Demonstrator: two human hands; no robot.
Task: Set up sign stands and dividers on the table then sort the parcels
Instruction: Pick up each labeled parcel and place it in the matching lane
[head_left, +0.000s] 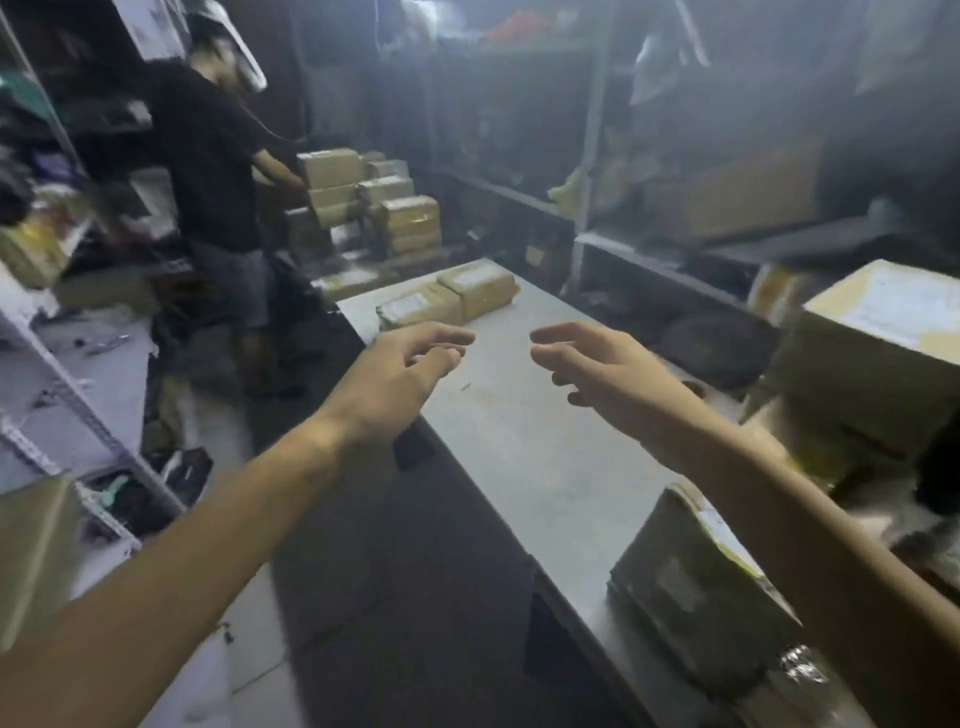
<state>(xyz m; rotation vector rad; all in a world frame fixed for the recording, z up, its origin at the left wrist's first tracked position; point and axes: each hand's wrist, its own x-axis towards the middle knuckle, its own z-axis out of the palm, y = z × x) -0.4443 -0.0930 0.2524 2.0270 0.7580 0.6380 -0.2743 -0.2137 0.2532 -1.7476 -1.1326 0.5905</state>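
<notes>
A grey table (519, 441) runs away from me. Two brown taped parcels sit at its far end: a flat one (418, 307) and a thicker one (478, 288) touching it on the right. My left hand (400, 379) hovers over the table's left edge, fingers loosely bent, holding nothing. To its right, my right hand (602, 364) is stretched out above the table with relaxed fingers, also empty. Both hands are short of the parcels. A brown parcel (696, 577) lies at the near right of the table, under my right forearm. No sign stands or dividers are visible.
A person in a black shirt (213, 171) stands at the left beside a stack of parcels (374, 200). A large carton (878, 353) stands on the right. Metal shelves (597, 156) line the back and the left side. Clutter lies on the floor at the left.
</notes>
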